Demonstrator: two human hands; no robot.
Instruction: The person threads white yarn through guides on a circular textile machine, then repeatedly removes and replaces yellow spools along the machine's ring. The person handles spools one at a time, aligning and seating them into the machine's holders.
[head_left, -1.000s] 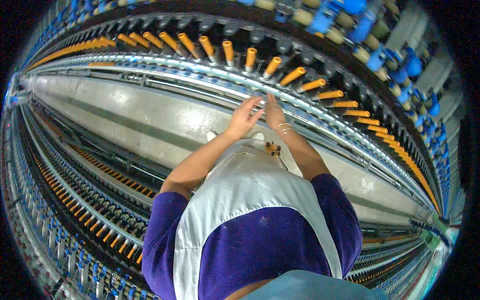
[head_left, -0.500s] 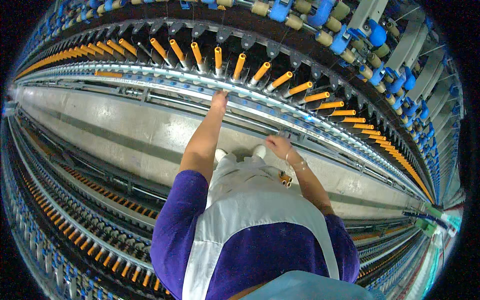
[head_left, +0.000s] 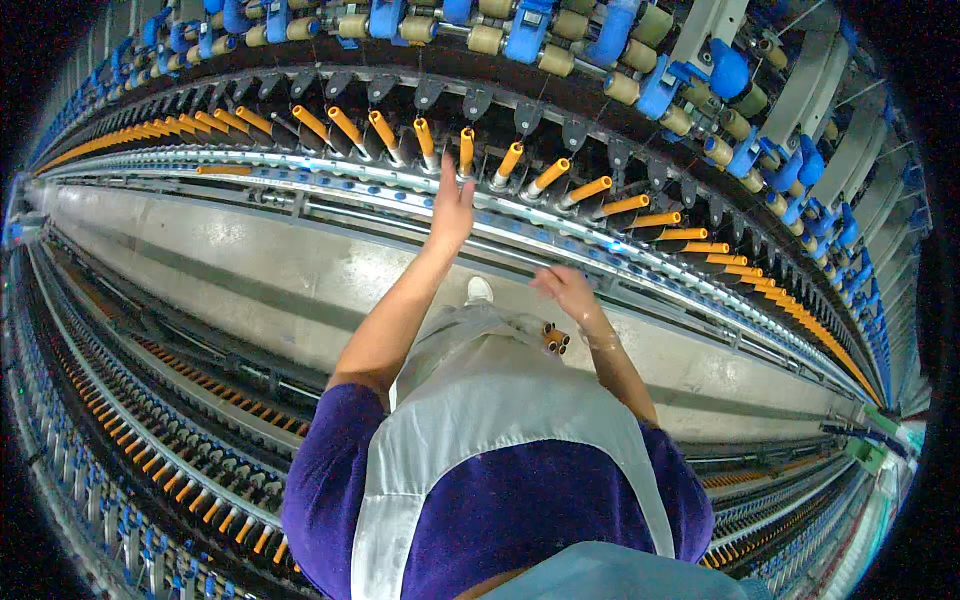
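Observation:
My left hand (head_left: 453, 208) reaches up to the spinning frame's spindle row, fingers stretched and thumb apart. Its fingertips are beside an orange bobbin tube (head_left: 466, 150) standing on its spindle; whether they touch it I cannot make out. Over the walkway, lower and to the right, hovers my right hand (head_left: 568, 290), its fingers smeared by motion and no held thing visible. Several orange tubes (head_left: 553, 338) stick out at the right side of my pale apron (head_left: 500, 400). One loose orange tube (head_left: 223, 170) lies on the rail at the left.
A long curved row of orange tubes (head_left: 708, 247) runs along the metal rail (head_left: 580, 228). Above it are blue holders and tan rollers (head_left: 555, 60). A second machine (head_left: 190, 440) stands behind me across the narrow pale floor (head_left: 270, 255).
My left hand has risen from the lower rail to the tubes, its fingers stretching out. My right hand has shifted only slightly. The view has moved a little along the machine.

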